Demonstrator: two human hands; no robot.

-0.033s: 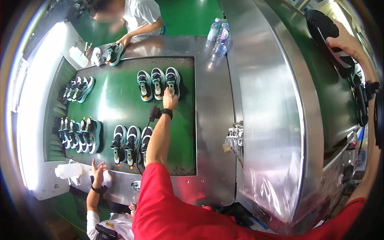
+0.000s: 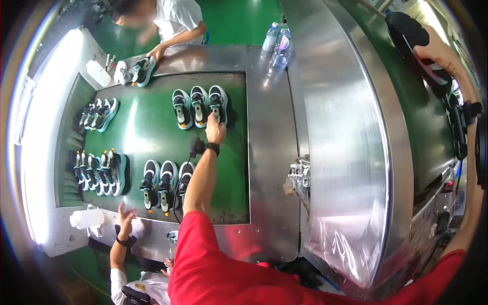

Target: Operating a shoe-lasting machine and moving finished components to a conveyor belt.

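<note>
My left hand (image 2: 216, 129) reaches over the green conveyor belt (image 2: 152, 140), its fingers closed at the heel of a black, white and teal sneaker (image 2: 217, 99). That shoe stands at the right end of a row of three, toes pointing away from me. At the far right, my right hand (image 2: 438, 53) grips another shoe (image 2: 406, 38) with its dark sole showing. Part of this shoe is hidden behind the hand. Three more sneakers (image 2: 166, 180) stand nearer on the belt, the rightmost partly covered by my left forearm.
More sneakers (image 2: 117, 173) stand at the belt's left, beside a bright machine opening. Two plastic bottles (image 2: 281, 51) rest on the metal edge. A curved metal housing (image 2: 345, 137) rises between my arms. One co-worker handles a sneaker (image 2: 144, 70) across the belt; another's hand (image 2: 125, 221) is at the near side.
The sneaker in the far co-worker's hand has turned slightly. My hands stay nearly where they were, each at the same shoe.
</note>
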